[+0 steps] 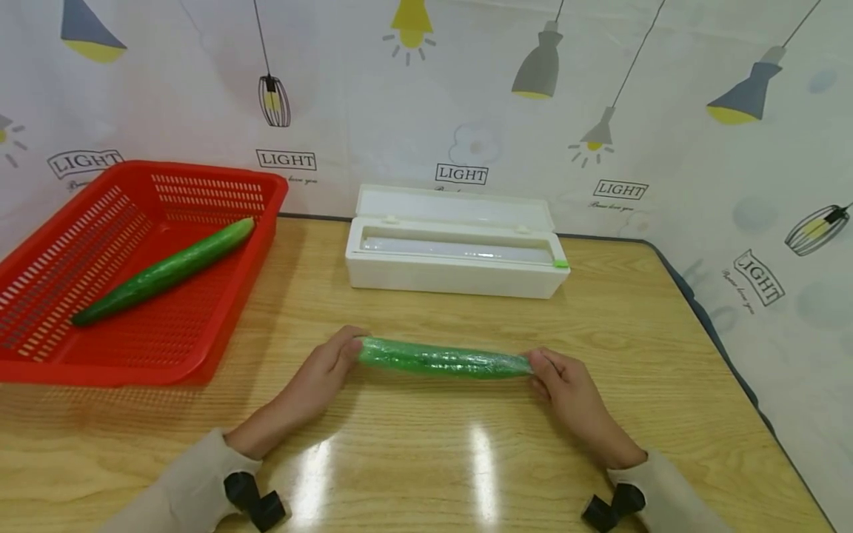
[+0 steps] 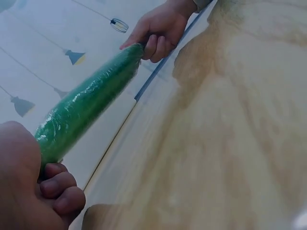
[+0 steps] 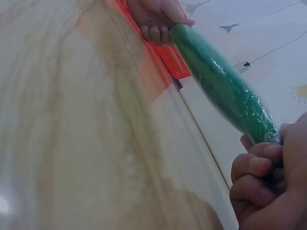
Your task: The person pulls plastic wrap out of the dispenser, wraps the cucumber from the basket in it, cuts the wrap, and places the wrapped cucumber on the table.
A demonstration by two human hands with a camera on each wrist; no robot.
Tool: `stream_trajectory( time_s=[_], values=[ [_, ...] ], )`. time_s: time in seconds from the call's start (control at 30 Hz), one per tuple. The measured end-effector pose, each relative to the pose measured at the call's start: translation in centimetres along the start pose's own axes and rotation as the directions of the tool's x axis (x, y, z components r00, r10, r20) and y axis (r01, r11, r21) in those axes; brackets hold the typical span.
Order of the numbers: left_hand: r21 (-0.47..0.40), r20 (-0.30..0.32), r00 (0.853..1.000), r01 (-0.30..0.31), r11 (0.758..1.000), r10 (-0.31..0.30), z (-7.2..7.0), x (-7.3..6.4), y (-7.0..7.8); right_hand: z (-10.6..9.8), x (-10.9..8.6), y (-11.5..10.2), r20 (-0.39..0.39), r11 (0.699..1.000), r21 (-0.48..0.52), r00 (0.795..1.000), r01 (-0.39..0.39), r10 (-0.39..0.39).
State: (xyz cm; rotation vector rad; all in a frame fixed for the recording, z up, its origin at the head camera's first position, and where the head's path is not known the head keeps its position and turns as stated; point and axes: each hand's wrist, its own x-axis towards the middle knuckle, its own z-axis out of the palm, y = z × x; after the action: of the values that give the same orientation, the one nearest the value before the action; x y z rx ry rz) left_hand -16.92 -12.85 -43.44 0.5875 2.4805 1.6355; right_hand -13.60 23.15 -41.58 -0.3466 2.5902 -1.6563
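A cucumber (image 1: 443,359) wrapped in shiny clear film stretches sideways between both hands, above the wooden table. My left hand (image 1: 331,363) grips its left end, thumb on top and fingers curled beneath. At the other end my right hand (image 1: 566,385) pinches the tip, where the film gathers. Both wrist views show the wrapped cucumber (image 2: 91,100) held up off the tabletop, with creases and glints in the film along its length. In the right wrist view the fingers (image 3: 256,165) of the right hand curl under the near end.
A red plastic basket (image 1: 229,311) on the left holds an unwrapped cucumber (image 1: 166,272). Behind the hands stands a white film dispenser box (image 1: 453,277), its lid (image 1: 456,207) raised and a roll inside. A printed curtain (image 1: 400,111) hangs along the table's back edge.
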Motion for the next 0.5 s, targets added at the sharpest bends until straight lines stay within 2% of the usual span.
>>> stream_trajectory(
  time_s=[0.1,0.2,0.27,0.37,0.5],
  values=[
    [0.012,0.032,0.998,-0.06,0.998,0.06,0.03,-0.02,-0.03,-0.07,0.23,1.14,0.014,0.985,0.132,0.994,-0.111,0.111],
    [-0.002,0.068,0.991,-0.119,0.993,0.119,0.01,-0.04,0.0,-0.02,0.33,1.26,0.039,0.968,0.194,0.988,-0.156,0.152],
    [0.006,0.066,0.986,-0.153,0.988,0.152,0.0,-0.02,0.03,-0.08,0.35,1.31,0.054,0.969,0.197,0.989,-0.148,0.14],
    [0.053,0.014,0.983,-0.185,0.981,0.185,-0.05,-0.05,-0.05,-0.2,0.37,1.33,0.049,0.982,0.153,0.993,-0.113,0.106],
    [0.118,-0.07,0.982,-0.164,0.979,0.173,-0.1,-0.17,-0.09,-0.29,0.31,1.25,0.02,0.996,0.074,0.999,-0.044,0.042]
  ],
)
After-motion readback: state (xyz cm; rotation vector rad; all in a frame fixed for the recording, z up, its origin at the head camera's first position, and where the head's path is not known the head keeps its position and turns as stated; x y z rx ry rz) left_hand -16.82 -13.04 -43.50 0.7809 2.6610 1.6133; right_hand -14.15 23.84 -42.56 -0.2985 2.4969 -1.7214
